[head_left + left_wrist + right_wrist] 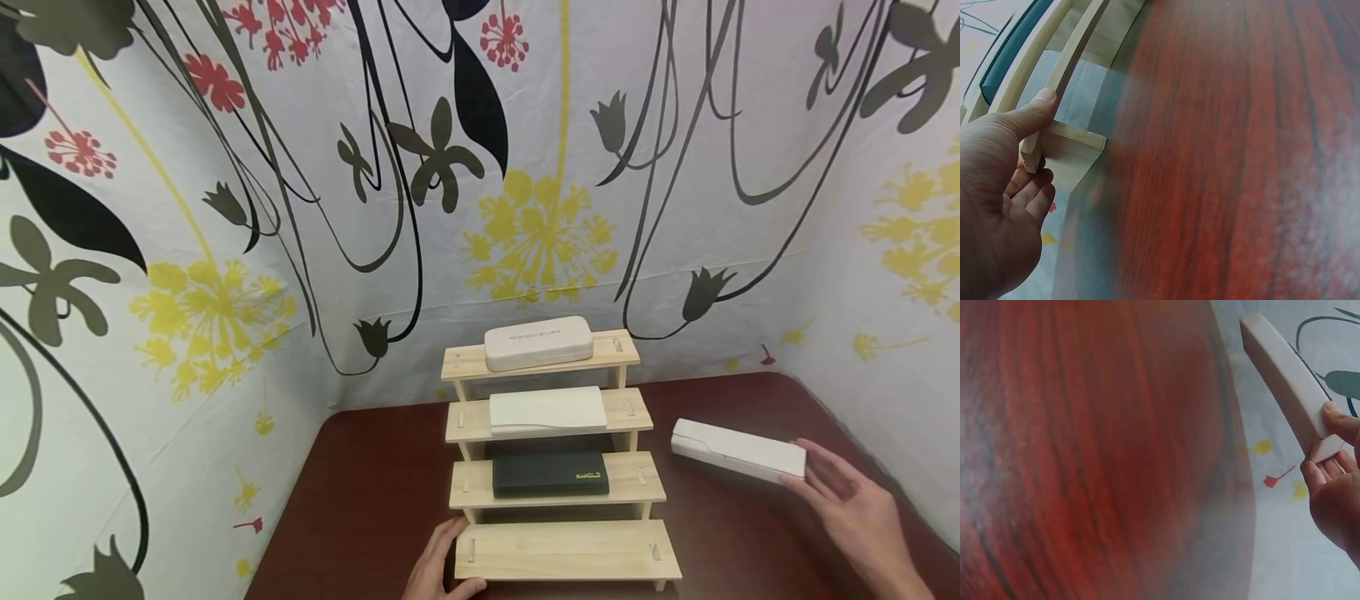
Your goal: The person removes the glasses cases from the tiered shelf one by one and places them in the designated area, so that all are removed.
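A pale wooden stepped display rack (567, 550) has four tiers, and my left hand (437, 562) grips the left end of its lowest board. In the left wrist view the thumb (1038, 111) lies on the board's upper face while the fingers curl beneath. My right hand (855, 504) holds a slim white eyeglass case (738, 450) by its near end, right of the rack. The right wrist view shows that case (1285, 375) between thumb and fingers, tilted. A dark case with gold lettering (551, 473) lies on the second tier from the bottom.
A flat white case (547, 408) rests on the third tier, and a cream rounded case with printed lettering (538, 343) on the top one. The rack stands on a dark red-brown wood-grain table (360, 492). Floral-patterned cloth (300, 250) hangs behind and at both sides.
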Tool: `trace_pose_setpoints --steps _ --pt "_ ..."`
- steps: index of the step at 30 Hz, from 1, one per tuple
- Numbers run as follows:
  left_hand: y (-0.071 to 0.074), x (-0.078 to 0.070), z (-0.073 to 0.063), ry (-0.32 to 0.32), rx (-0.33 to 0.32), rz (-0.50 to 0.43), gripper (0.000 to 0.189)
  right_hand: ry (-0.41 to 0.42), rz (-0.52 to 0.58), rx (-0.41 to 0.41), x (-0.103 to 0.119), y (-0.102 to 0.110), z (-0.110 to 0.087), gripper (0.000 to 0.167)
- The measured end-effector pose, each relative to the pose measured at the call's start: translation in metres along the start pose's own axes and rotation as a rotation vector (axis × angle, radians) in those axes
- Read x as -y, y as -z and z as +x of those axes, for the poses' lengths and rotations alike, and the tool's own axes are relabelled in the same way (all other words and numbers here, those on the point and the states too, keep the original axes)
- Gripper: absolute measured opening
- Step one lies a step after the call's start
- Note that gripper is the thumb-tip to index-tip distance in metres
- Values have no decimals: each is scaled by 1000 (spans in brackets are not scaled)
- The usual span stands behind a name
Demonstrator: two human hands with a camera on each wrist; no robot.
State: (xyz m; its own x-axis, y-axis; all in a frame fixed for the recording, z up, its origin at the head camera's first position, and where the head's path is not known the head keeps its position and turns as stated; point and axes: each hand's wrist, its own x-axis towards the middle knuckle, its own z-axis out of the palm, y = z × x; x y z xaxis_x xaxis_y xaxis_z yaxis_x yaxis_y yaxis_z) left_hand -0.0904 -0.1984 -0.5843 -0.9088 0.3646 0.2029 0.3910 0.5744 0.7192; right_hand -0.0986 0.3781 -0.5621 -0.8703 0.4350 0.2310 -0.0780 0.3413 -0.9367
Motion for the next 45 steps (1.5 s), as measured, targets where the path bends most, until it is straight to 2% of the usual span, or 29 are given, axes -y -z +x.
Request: trace_pose_setpoints --steps 9,12,19,28,37,45 --pt "1 -1 -1 10 7 -4 78 -7 18 38 -12 -4 2 64" --pt "1 -1 -1 7 5 -3 78 16 -21 43 -15 -5 3 64" --pt "2 -1 -1 4 6 -5 78 18 -218 35 -18 -10 11 71" --pt "1 0 0 -1 9 -6 78 40 -260 74 -24 -9 18 71" --pt "1 2 1 1 8 -2 78 45 -334 76 -31 -10 23 67" --pt "0 4 0 -35 -12 7 78 21 -388 71 -32 -12 25 67"
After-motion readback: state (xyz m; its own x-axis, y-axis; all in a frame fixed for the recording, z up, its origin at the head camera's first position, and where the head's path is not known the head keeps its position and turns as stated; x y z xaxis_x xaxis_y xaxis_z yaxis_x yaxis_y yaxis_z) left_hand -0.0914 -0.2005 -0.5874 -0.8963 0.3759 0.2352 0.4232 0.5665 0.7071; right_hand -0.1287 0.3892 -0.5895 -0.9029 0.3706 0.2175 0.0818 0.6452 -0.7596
